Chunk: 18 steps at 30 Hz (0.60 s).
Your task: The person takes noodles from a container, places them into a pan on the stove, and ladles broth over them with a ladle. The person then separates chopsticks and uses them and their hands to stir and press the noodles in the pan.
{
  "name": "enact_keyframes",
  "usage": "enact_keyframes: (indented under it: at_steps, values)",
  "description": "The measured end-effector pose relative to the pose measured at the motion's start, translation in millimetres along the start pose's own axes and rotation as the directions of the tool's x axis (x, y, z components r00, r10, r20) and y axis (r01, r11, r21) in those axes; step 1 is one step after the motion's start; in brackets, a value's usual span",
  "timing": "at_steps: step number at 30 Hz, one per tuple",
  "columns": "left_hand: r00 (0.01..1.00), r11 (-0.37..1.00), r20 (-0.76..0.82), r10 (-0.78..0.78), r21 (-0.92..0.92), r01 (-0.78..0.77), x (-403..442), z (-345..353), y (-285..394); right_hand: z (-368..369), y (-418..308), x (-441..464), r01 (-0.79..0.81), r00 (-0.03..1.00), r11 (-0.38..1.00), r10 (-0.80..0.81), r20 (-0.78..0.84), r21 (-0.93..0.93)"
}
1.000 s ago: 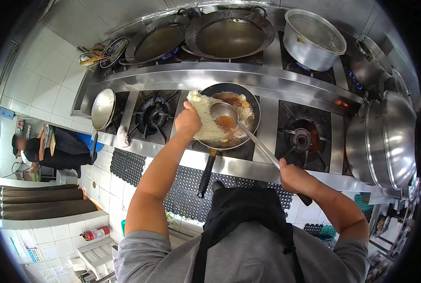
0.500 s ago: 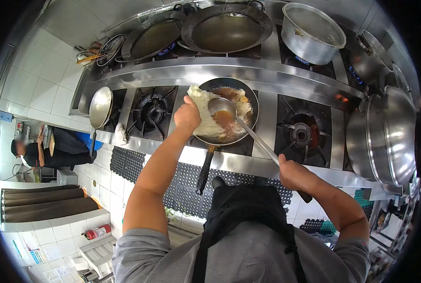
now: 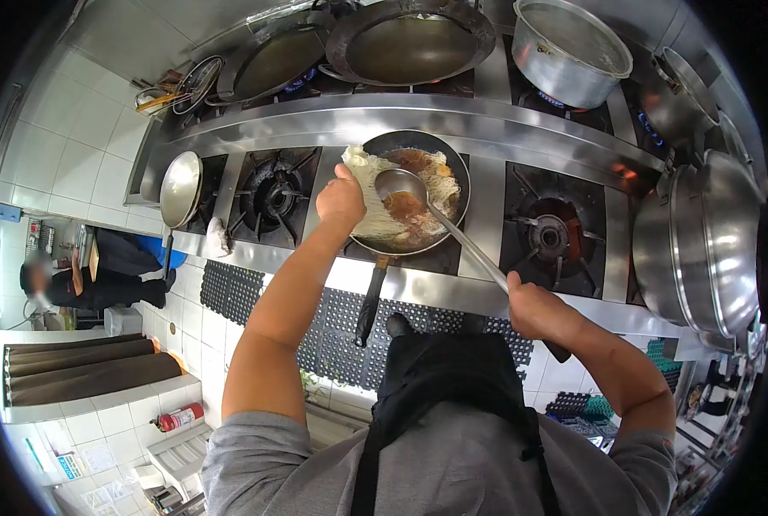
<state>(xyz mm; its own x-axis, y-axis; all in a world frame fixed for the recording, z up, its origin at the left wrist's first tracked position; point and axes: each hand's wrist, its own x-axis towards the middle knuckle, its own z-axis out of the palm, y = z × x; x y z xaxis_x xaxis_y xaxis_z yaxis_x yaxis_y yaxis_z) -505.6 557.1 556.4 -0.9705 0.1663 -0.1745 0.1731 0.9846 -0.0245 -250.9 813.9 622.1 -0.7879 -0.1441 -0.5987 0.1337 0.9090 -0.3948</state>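
Note:
In the middle of the stove sits a frying pan [image 3: 460, 159] with brown broth in it, its dark handle [image 3: 369, 310] pointing toward me. My left hand [image 3: 341, 202] is closed around the near edge of pale, thin noodles [image 3: 368, 196] at the pan's left side, most of them down in the broth. My right hand [image 3: 539, 310] grips the long handle of a metal ladle [image 3: 466, 241]. The ladle's bowl [image 3: 401, 185] rests in the pan among the noodles and broth. What lies inside my left fingers is partly hidden.
Burner grates flank the pan, left [image 3: 275, 196] and right [image 3: 549, 234]. Behind stand two woks [image 3: 343, 52] and a large pot [image 3: 565, 82] over lit flames. A small pan [image 3: 182, 185] lies at left; big steel bowls [image 3: 711, 249] stack at right. A co-worker [image 3: 83, 279] stands far left.
More of the noodles now lie in the pan's broth, and the ladle's bowl has shifted slightly left. My left hand keeps its hold at the pan's edge.

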Motion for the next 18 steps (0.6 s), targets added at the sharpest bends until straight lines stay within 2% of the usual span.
enact_keyframes:
  at_steps: [7,9,13,15,18]
  values:
    - [1.000,1.000,0.003,0.015,0.023,-0.015,1,2,2,7,9,0,0.020,0.998,1.000,-0.021,-0.051,-0.017]
    - [1.000,0.999,0.022,0.017,0.026,-0.018,1,0,3,1,13,-5,0.012,0.980,0.996,-0.029,-0.195,-0.087]
    - [0.998,0.999,0.065,0.009,0.045,-0.012,3,-10,10,-8,10,-19,0.008,0.957,0.998,-0.028,-0.290,-0.069]
    - [0.997,0.998,0.069,0.023,0.055,-0.027,3,-13,14,1,14,-18,-0.038,0.933,0.999,0.045,-0.356,0.026]
    - [0.996,0.998,0.094,0.011,0.067,-0.017,8,-15,18,1,16,-16,-0.026,0.898,0.997,0.054,-0.436,0.069]
